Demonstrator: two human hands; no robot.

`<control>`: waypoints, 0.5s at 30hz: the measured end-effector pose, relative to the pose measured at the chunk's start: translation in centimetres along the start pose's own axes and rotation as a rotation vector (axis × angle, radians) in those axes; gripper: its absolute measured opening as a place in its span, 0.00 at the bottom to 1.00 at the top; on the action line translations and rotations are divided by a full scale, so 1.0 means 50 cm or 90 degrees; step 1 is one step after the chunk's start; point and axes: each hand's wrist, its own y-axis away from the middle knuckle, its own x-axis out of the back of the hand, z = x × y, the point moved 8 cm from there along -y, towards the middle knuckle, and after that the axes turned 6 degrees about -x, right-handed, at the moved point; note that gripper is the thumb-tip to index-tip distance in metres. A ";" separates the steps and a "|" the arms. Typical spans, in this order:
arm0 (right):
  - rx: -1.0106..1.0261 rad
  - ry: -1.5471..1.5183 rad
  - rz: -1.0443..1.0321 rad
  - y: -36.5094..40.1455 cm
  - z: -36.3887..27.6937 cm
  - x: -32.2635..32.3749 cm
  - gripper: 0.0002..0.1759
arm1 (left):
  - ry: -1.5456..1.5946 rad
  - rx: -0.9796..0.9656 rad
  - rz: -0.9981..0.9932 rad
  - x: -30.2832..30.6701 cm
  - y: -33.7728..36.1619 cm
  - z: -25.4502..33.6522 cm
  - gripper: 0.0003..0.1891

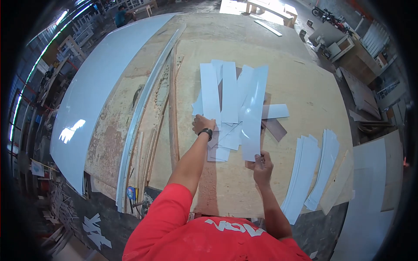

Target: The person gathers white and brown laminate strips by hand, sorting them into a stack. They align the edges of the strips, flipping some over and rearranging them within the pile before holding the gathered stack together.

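A loose pile of glossy white laminate strips [229,93] lies in the middle of the wooden table, fanned out at several angles. My right hand [262,168] pinches the lower end of one long white strip [254,117], thumb on top, and this strip is tilted over the pile's right side. At the pile's left, my left hand [203,123], with a dark band on the wrist, has its fingers closed at the lower end of another white strip [210,89]. Beneath the pile, a brownish strip [275,129] and a crosswise white strip [276,111] stick out to the right.
Two neat stacks of white strips, a wider stack [301,174] and a narrower one [323,167], lie at the right. A long metal rail [143,104] and a large white sheet [109,74] run along the left. A blue tape measure [131,192] is at the near-left edge. A person [124,17] sits far back.
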 end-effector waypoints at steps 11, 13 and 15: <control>-0.142 -0.397 -0.244 -0.010 -0.119 -0.161 0.10 | 0.464 -0.129 -0.030 0.020 0.181 -0.248 0.15; -0.190 -0.366 -0.268 0.018 -0.078 -0.203 0.10 | 0.601 -0.088 -0.139 0.013 0.253 -0.263 0.15; -0.280 -0.196 -0.328 0.060 -0.027 -0.221 0.18 | 0.810 -0.045 -0.230 0.009 0.317 -0.266 0.17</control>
